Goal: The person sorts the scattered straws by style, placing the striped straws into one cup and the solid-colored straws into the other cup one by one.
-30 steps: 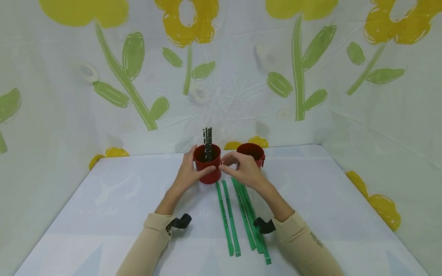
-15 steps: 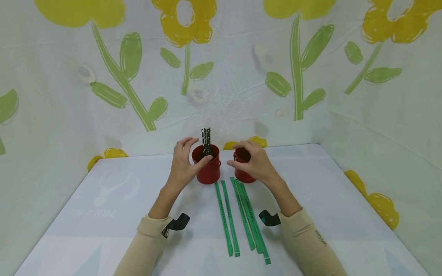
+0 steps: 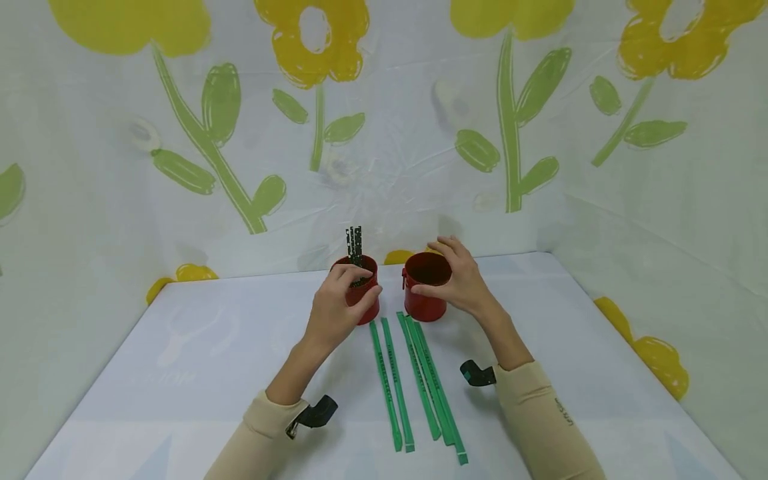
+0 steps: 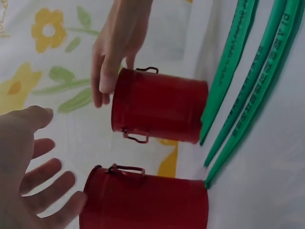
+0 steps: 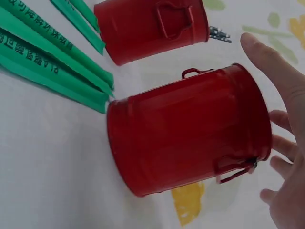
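Two red metal buckets stand side by side on the table. Black-and-white spotted straws (image 3: 354, 243) rise from the left bucket (image 3: 371, 303). My left hand (image 3: 336, 307) is at the near side of that bucket, thumb and fingers apart; in the left wrist view a small gap or light touch by one fingertip cannot be told apart. Around the rim of the right bucket (image 5: 190, 133) my right hand (image 3: 462, 280) spreads, thumb in front and fingers behind, without a grip. Several green paper-wrapped straws (image 3: 390, 380) lie in front of the buckets.
Behind the table (image 3: 228, 373) hangs a white cloth (image 3: 396, 173) printed with yellow flowers. Each wrist carries a black camera mount, the left one (image 3: 318, 412) and the right one (image 3: 477, 373). The buckets stand near the table's back edge.
My right hand has left the side of the left bucket and moved right to the right bucket. The left hand drew back from its bucket, then came round to its near side.
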The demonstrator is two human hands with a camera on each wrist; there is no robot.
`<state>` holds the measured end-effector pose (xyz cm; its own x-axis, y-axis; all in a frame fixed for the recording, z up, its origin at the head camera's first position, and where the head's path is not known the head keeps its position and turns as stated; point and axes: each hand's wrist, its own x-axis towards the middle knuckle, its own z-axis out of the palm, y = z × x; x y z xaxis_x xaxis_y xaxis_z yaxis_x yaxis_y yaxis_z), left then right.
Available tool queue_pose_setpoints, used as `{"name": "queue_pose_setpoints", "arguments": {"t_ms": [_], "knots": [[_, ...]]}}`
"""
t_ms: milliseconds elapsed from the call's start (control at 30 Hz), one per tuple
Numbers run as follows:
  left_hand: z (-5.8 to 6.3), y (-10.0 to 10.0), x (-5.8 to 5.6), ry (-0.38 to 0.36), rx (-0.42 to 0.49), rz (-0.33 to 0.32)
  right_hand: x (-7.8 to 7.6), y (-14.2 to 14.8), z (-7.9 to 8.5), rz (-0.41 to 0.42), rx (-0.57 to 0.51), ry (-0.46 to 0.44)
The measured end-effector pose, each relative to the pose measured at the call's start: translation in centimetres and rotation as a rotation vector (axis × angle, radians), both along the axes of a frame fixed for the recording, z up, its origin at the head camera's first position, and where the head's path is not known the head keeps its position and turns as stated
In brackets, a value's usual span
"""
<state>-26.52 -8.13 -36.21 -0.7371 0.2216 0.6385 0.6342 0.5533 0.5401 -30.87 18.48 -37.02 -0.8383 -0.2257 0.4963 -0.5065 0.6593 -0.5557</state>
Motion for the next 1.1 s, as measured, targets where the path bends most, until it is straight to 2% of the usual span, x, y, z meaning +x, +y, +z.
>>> {"name": "queue_pose_setpoints", "arguments": {"t_ms": [133,267,467,767,900,1100], "knots": [[-0.4,-0.1,0.8,-0.114,-0.116,-0.019,-0.3,0.0,-0.9,0.008,-0.061,-0.133],[-0.9,-0.3,1.6,-0.218,-0.229,-0.023,-0.6,-0.2,-1.8,-0.016,-0.088,-0.185],[-1.8,-0.5,2.8,-0.369,-0.302,-0.010,-0.8,-0.7,-2.6,-0.078,-0.109,-0.190],[-3.5,-0.4,3.1,-0.560,-0.412,0.024,-0.8,-1.5,-3.0,-0.114,-0.157,-0.144],[-4.2,-0.1,3.3,-0.586,-0.439,0.028,-0.9,-1.6,-3.2,-0.121,-0.162,-0.146],[-4.5,0.5,3.4,-0.554,-0.468,0.041,-0.9,-1.5,-3.4,-0.121,-0.169,-0.138]]}}
